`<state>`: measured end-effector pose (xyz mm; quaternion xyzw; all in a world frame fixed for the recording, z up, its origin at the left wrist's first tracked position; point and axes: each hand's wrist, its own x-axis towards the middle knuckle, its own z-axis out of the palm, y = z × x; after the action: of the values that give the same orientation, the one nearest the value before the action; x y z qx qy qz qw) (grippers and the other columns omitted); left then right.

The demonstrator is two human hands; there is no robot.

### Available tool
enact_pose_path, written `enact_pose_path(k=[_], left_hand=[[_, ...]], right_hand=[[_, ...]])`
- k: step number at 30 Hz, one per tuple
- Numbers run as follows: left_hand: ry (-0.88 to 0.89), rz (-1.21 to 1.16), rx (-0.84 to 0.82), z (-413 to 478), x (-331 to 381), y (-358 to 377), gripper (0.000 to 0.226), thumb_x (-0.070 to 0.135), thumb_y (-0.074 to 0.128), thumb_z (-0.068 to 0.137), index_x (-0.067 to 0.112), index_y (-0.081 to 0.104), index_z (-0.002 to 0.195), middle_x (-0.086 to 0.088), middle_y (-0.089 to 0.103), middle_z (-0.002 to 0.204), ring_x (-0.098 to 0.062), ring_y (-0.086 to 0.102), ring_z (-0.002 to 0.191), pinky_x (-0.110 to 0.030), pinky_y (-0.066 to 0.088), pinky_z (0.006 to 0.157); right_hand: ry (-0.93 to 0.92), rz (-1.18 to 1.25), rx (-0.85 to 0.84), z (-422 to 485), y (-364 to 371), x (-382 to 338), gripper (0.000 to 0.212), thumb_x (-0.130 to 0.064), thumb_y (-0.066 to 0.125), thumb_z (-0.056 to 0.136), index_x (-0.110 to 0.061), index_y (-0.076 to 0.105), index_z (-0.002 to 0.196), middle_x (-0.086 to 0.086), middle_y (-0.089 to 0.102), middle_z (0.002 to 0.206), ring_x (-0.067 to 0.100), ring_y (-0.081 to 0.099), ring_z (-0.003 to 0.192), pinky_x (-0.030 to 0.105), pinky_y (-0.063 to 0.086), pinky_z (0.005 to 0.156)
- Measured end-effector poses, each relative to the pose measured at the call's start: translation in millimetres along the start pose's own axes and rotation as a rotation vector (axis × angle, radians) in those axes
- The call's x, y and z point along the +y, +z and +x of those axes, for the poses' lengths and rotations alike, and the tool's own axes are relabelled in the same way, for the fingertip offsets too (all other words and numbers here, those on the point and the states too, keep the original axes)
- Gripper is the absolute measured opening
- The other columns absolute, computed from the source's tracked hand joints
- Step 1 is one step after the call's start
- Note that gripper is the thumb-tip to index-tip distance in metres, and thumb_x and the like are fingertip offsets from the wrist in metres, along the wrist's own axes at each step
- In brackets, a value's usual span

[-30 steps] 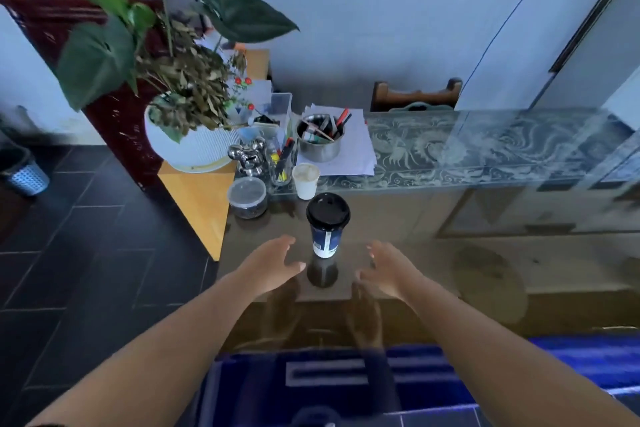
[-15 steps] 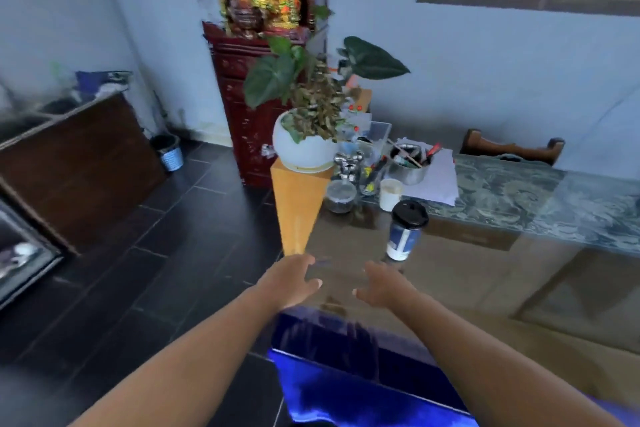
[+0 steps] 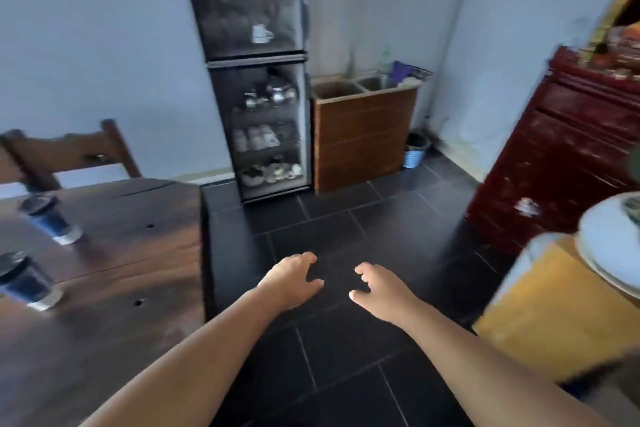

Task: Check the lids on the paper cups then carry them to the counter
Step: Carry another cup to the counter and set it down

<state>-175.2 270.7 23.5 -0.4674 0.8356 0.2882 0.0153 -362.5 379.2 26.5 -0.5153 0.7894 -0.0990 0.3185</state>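
Note:
Two blue paper cups with black lids stand on a dark wooden table (image 3: 114,253) at the left: a far cup (image 3: 48,217) and a near cup (image 3: 24,282), both blurred. My left hand (image 3: 292,279) and my right hand (image 3: 379,291) hang over the dark tiled floor, well to the right of the cups. Both hands hold nothing, with fingers loosely curled. The cup left on the glass counter is out of view.
A tall glass-door cabinet (image 3: 258,80) with dishes stands ahead, and a brown sink unit (image 3: 363,135) is beside it. A small bin (image 3: 415,151) sits in the corner. A red cabinet (image 3: 561,156) and a yellow stand (image 3: 554,319) with a white pot (image 3: 606,243) are at right. A wooden chair (image 3: 69,152) is behind the table.
The view has swung left from the glass counter and its cup to the room and the wooden table with two cups. Both hands stayed empty and drew away from the counter cup.

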Motion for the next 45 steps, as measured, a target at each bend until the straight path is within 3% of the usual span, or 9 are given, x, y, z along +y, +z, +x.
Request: enact_pose_path(k=[5, 12, 17, 23, 35, 45], left_hand=[[-0.203, -0.067, 0.134, -2, -114, -56, 0.060, 0.042, 0.064, 0.096, 0.017, 0.048, 0.148, -0.005, 0.060, 0.144, -0.026, 0.056, 0.134, -0.035, 0.046, 0.108], [-0.567, -0.201, 0.310, -33, -232, -109, 0.048, 0.041, 0.066, 0.089, 0.012, 0.059, 0.126, -0.009, 0.068, 0.124, -0.033, 0.064, 0.118, -0.039, 0.053, 0.095], [-0.784, -0.234, 0.405, -29, -274, -123, 0.056, 0.043, 0.068, 0.090, 0.016, 0.055, 0.138, -0.007, 0.067, 0.127, -0.028, 0.061, 0.122, -0.034, 0.048, 0.098], [-1.043, -0.358, 0.574, 1, -280, -138, 0.054, 0.042, 0.066, 0.090, 0.020, 0.055, 0.138, -0.006, 0.066, 0.130, -0.027, 0.062, 0.121, -0.036, 0.051, 0.099], [-1.404, -0.510, 0.781, 23, -289, -134, 0.056, 0.041, 0.067, 0.093, 0.019, 0.053, 0.143, -0.004, 0.064, 0.139, -0.022, 0.062, 0.124, -0.034, 0.049, 0.103], [-1.474, -0.733, 0.887, 11, -420, -116, 0.051, 0.036, 0.067, 0.096, 0.018, 0.051, 0.142, -0.003, 0.064, 0.138, -0.021, 0.064, 0.120, -0.034, 0.049, 0.103]], right_hand=[[-0.188, -0.073, -0.107, 87, 29, -109, 0.057, -0.038, 0.062, 0.097, -0.022, 0.045, 0.149, 0.000, 0.052, 0.147, 0.019, 0.057, 0.131, 0.034, 0.049, 0.104], [-0.535, -0.235, -0.329, 182, 79, -259, 0.056, -0.037, 0.065, 0.096, -0.018, 0.048, 0.146, 0.004, 0.053, 0.144, 0.023, 0.057, 0.130, 0.039, 0.049, 0.107], [-0.746, -0.319, -0.474, 247, 107, -325, 0.057, -0.039, 0.069, 0.093, -0.021, 0.051, 0.143, 0.000, 0.055, 0.137, 0.017, 0.057, 0.122, 0.030, 0.047, 0.104], [-0.962, -0.406, -0.597, 328, 120, -382, 0.056, -0.040, 0.069, 0.091, -0.021, 0.054, 0.141, 0.000, 0.060, 0.136, 0.017, 0.062, 0.121, 0.030, 0.050, 0.102], [-1.178, -0.451, -0.865, 386, 153, -467, 0.057, -0.037, 0.075, 0.089, -0.019, 0.055, 0.140, 0.000, 0.065, 0.124, 0.015, 0.063, 0.109, 0.022, 0.044, 0.089], [-1.106, -0.439, -0.960, 431, 249, -544, 0.063, -0.036, 0.082, 0.084, -0.024, 0.054, 0.140, -0.007, 0.064, 0.121, 0.010, 0.065, 0.111, 0.030, 0.053, 0.098]])
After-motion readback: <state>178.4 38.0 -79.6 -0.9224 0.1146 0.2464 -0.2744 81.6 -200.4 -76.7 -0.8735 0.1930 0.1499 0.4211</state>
